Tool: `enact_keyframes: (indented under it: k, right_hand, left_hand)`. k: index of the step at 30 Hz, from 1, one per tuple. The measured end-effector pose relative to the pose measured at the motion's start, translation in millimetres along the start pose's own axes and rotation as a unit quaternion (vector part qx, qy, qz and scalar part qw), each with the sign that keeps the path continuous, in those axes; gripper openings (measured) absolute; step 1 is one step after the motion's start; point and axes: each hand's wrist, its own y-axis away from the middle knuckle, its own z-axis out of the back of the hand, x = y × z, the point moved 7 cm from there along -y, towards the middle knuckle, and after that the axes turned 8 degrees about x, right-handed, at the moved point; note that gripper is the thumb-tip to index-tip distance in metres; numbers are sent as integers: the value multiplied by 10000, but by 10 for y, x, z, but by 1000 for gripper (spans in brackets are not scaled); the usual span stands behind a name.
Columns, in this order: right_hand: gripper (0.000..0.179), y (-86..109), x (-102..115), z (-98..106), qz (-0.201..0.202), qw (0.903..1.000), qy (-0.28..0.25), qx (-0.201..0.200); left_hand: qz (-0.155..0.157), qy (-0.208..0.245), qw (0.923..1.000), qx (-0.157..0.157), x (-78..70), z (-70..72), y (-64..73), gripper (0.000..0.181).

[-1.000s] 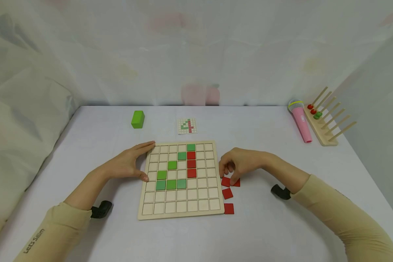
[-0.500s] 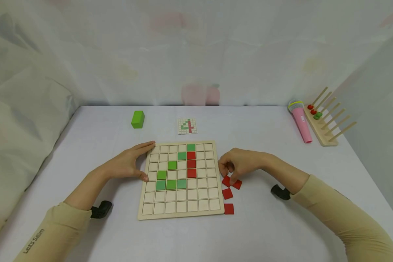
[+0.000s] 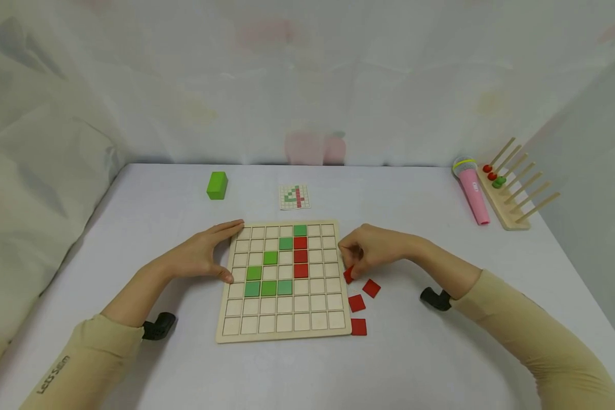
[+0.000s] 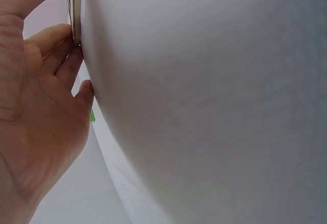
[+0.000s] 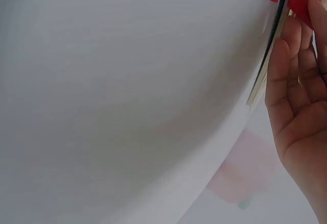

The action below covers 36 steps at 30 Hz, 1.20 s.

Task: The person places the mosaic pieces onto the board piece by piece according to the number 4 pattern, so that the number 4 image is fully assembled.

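A pale wooden grid board (image 3: 284, 323) lies on the table with green tiles (image 3: 269, 288) and a column of red tiles (image 3: 300, 256) in its squares. My left hand (image 3: 200, 253) rests at the board's left side, thumb and fingers spread along its edge. In the left wrist view the fingertips of this hand (image 4: 43, 91) touch the board's edge (image 4: 76, 9). My right hand (image 3: 371, 247), beside the board's right edge, pinches a red square tile (image 3: 348, 275). The right wrist view shows that tile (image 5: 300, 1) between thumb and fingers, raised off the table.
Loose red tiles (image 3: 371, 288) lie right of the board. Behind it are a small pattern card (image 3: 294, 197) and a green block (image 3: 217, 185). At the far right lie a pink toy microphone (image 3: 474, 196) and a wooden peg rack (image 3: 515, 222) with red and green beads.
My right hand has picked up one red tile and moved slightly left toward the board. A neighbouring tile was turned askew and now lies uncovered. The left hand stays put.
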Motion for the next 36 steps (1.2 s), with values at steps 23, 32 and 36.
enact_keyframes:
  k: [23, 32, 36]
  right_hand:
    - [17, -302, 428, 6, 512, 9982, 57, -307]
    - [14, -458, 489, -86, 196, 9984, -125, -514]
    - [15, -505, 516, -104, 111, 9978, -138, -642]
  left_hand:
    - [20, -86, 10000, 36, 53, -10, -43, 127]
    - [0, -61, 10000, 22, 52, -4, -37, 126]
    - [8, 3, 10000, 31, 47, -7, -33, 125]
